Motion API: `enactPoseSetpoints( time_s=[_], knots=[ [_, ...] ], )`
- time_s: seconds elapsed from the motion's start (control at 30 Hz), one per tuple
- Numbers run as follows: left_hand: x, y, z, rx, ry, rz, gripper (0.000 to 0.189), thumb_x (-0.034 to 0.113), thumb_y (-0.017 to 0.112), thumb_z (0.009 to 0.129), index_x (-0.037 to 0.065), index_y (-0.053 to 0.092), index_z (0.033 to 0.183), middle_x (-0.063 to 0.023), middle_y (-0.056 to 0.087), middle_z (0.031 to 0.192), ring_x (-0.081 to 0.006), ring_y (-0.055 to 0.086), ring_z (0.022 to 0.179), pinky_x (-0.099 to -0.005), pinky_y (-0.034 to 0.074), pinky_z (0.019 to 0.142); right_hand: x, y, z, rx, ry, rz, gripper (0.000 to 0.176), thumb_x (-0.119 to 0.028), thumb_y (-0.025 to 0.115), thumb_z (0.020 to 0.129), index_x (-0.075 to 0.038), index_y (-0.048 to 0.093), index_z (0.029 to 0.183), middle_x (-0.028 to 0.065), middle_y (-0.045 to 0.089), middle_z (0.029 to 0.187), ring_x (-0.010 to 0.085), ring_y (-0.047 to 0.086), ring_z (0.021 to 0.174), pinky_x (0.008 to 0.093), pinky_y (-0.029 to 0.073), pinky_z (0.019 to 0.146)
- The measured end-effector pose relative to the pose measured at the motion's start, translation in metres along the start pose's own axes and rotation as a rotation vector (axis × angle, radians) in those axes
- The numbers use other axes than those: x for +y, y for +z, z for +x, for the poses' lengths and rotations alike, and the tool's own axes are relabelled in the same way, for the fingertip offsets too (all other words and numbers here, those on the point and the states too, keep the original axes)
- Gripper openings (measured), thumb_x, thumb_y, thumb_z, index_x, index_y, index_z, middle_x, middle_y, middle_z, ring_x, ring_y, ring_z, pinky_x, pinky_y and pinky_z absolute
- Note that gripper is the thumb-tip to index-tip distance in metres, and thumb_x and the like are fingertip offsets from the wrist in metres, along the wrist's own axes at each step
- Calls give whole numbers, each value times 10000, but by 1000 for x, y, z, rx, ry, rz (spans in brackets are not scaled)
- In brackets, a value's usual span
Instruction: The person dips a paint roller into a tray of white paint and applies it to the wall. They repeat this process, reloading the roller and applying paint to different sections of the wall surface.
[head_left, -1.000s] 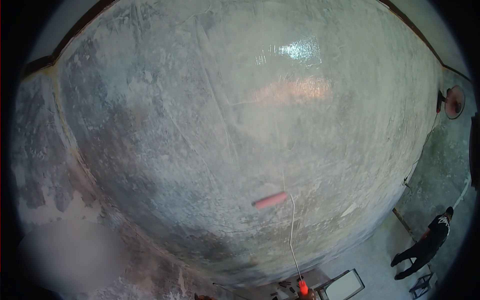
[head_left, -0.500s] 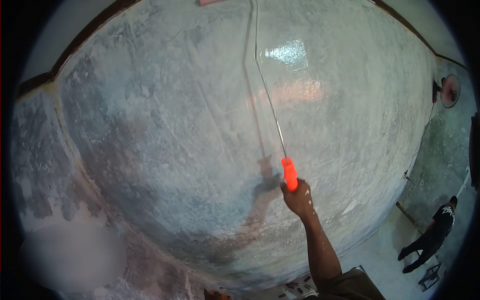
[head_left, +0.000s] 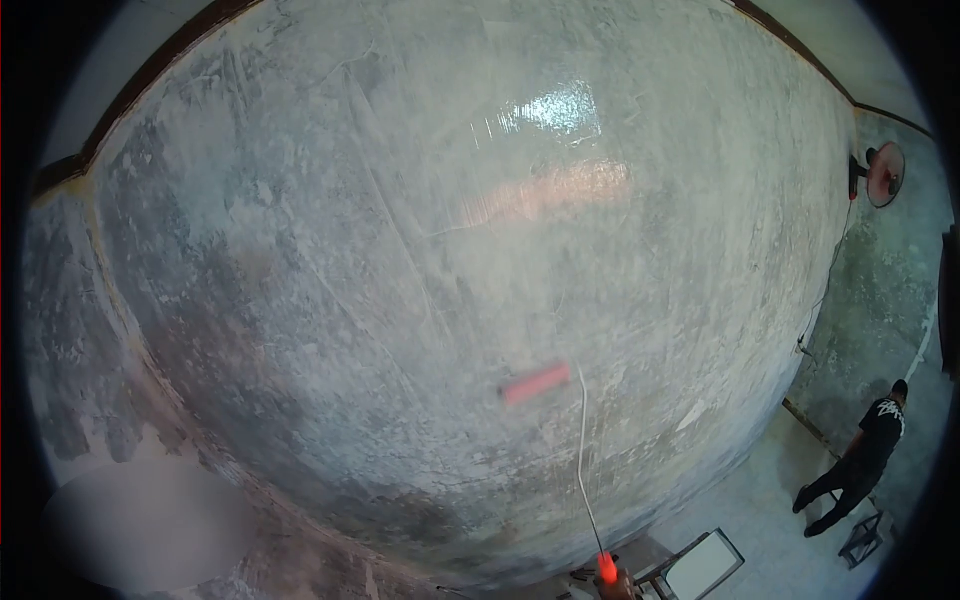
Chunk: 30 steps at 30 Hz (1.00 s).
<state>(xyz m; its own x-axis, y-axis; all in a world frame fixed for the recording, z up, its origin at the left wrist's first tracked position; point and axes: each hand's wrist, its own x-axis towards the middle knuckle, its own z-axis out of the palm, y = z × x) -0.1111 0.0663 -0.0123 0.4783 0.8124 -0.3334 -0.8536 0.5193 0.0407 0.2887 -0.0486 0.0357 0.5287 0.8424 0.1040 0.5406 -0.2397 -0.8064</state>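
- The paint roller [head_left: 537, 383] lies blurred against the grey wall [head_left: 300, 250], its orange handle [head_left: 606, 568] at the bottom edge.
- Only 1 hand shows, probably the right hand [head_left: 620, 590], at the handle; I cannot tell how its fingers sit.
- A person [head_left: 860, 460] stands well apart.

The paint roller [head_left: 537, 383] has swept down the wall [head_left: 400, 250] from its top.

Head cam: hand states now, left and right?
Left hand: not in view.
Right hand: closed on orange handle of paint roller, barely in frame.
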Motion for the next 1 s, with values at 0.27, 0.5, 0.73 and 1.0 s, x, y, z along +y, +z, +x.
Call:
enactPoseSetpoints(
  time_s=[0.27, 0.5, 0.73, 1.0],
  knots=[
    [-16, 25, 6, -182, -101, 56, 689, 705, 206, 801, 196, 646, 657, -108, 471, 504, -245, 306, 404, -424, 285, 452, -333, -191, 243, 325, -288, 305, 298, -264, 621, 768, 31, 580, 760, 246, 587, 716, 406, 589, 734, 417, 457, 597],
    [-19, -13, -7, -408, -148, 22, 645, 669, 287, 808, 143, 656, 857, -106, 567, 693, -274, 428, 597, -505, 350, 594, -189, -98, 196, 287, -137, 61, 288, -259, 592, 775, 16, 572, 695, 246, 577, 675, 409, 597, 687, 436, 459, 558],
    [-4, -26, -34, -414, -248, -56, 580, 628, 324, 801, 152, 655, 810, -87, 618, 865, -314, 526, 923, -605, 293, 873, 99, 16, -48, -62, 168, 9, 237, -233, 583, 742, -67, 596, 911, 183, 609, 738, 371, 602, 732, 467, 462, 628],
    [17, -76, -15, -496, -307, -132, 555, 605, 346, 798, 153, 666, 844, -88, 621, 948, -332, 513, 992, -605, 176, 1005, -124, -26, 150, 146, -271, -26, 199, -220, 575, 795, -21, 569, 805, 229, 585, 749, 420, 561, 740, 479, 431, 606]
  ],
)
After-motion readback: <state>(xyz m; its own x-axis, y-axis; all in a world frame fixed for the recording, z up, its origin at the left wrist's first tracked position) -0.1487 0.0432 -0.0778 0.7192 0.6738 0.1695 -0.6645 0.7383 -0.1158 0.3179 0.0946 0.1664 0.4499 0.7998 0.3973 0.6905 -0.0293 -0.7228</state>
